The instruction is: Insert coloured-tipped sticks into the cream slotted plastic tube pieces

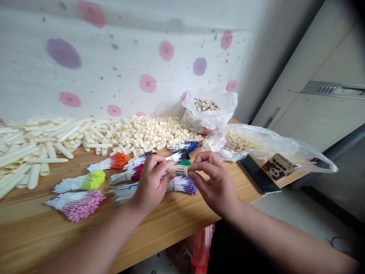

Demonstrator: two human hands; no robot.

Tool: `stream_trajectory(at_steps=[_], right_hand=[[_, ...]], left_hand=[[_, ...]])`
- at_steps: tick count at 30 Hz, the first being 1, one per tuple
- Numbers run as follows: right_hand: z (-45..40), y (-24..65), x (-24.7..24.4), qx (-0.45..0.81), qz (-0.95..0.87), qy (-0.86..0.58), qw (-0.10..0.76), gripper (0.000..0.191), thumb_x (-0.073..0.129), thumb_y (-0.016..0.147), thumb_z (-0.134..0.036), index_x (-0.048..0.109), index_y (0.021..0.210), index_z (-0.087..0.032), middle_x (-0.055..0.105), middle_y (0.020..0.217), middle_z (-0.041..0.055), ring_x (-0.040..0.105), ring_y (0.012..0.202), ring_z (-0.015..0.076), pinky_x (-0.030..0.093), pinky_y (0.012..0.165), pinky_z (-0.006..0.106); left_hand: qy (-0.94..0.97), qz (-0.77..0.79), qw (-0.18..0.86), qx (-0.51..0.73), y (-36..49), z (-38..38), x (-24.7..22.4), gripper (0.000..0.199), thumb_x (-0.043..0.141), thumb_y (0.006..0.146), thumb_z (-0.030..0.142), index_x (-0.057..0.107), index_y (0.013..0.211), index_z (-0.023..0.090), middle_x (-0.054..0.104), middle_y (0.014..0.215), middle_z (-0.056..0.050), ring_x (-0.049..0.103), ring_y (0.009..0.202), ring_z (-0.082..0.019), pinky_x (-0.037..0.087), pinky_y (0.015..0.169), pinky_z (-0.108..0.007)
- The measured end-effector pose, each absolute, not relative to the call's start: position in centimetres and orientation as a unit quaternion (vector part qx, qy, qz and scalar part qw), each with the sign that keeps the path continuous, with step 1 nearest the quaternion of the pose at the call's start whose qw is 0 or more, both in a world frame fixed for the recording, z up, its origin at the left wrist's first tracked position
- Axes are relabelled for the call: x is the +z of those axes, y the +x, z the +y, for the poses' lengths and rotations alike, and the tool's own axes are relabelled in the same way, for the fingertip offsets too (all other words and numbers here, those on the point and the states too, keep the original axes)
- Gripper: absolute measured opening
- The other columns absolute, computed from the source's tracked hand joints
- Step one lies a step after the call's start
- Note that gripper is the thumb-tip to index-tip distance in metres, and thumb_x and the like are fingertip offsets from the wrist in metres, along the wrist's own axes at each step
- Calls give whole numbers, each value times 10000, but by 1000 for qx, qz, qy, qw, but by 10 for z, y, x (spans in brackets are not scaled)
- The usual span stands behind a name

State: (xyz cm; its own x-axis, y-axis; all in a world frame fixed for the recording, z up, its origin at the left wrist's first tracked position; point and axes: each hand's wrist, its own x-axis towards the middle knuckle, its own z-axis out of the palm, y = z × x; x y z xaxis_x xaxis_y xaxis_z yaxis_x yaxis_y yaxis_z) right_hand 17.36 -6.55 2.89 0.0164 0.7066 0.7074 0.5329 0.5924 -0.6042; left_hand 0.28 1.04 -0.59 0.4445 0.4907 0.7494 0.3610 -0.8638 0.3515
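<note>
Tabletop (pixel 171 224) carries a clear plastic bag (pixel 296 146) and, smaller, a white plastic bag (pixel 196 118) with red print near its base, can't read it. Next down: left hand (pixel 154 180) and right hand (pixel 212 180), then a panda-picture box (pixel 279 166) at right, lettering too small to read. Smallest: cream slotted tube (pixel 178 170), held above the tabletop between the hands, left grip closed around one end, right grip pinching the other.

I can't read anything from here: the lettering on the panda box (pixel 281 166) and the red print on the white plastic bag (pixel 203 120) both blur.
</note>
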Motion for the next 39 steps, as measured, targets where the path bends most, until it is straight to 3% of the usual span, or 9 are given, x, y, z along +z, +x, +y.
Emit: stream_trajectory(at_steps=[6,11,17,20,22,25,29,35,39], right_hand=[[-63,175,30,179,-677,-447,557,148,535,869,-196,677,827,-197,529,891,53,534,855,167,454,749,307],[-37,206,17,125,-667,-492,545,161,533,873,-259,679,892,-194,586,866,58,567,850,183,466,770,325],[-5,220,-2,42,-781,-566,259,102,579,820,-138,671,848,-174,655,858,52,592,822,161,459,742,256],[-1,216,2,31,-793,-569,214,94,594,806,-143,678,826,-180,655,882,57,585,878,176,434,775,260],[1,214,3,30,-801,-571,179,87,601,802,-156,682,814,-186,651,872,54,584,874,174,421,763,252],[4,213,1,29,-806,-575,139,99,593,800,-157,686,819,-187,643,846,53,587,829,171,408,717,244],[3,211,-3,18,-803,-582,125,102,584,804,-152,676,844,-175,637,865,67,586,807,174,402,686,246],[-6,222,5,-20,-799,-580,157,178,497,832,-93,659,805,-162,617,881,76,578,830,171,418,722,255],[-14,237,8,-43,-787,-583,199,182,487,859,-154,660,810,-179,613,849,64,580,775,175,433,691,271]], left_hand=[[836,281,41,470,2,11,-8,199,527,886,294,621,1015,174,491,904,-58,493,868,-194,422,763,-324],[812,316,167,462,1,22,-13,284,433,913,398,600,934,170,525,882,-63,522,863,-201,432,769,-327],[758,378,338,410,1,35,-17,305,503,836,481,533,820,178,536,682,18,513,637,-145,408,606,-251],[798,389,288,360,1,34,-16,190,536,812,321,555,695,172,534,619,25,508,606,-138,400,585,-244],[838,347,244,344,1,32,-16,105,521,765,152,624,753,169,627,747,-12,579,731,-163,448,685,-269],[891,273,201,302,1,30,-20,338,516,666,17,674,915,183,690,987,-58,623,935,-204,474,852,-338],[905,277,170,274,2,31,-25,351,556,647,8,687,921,184,712,1019,-79,643,974,-234,495,881,-400],[901,286,178,275,1,30,-25,351,573,629,-4,688,894,195,719,995,-65,651,948,-230,501,854,-380],[851,327,224,345,-1,26,-16,289,539,677,13,683,858,186,713,901,-45,635,849,-191,483,795,-322]])
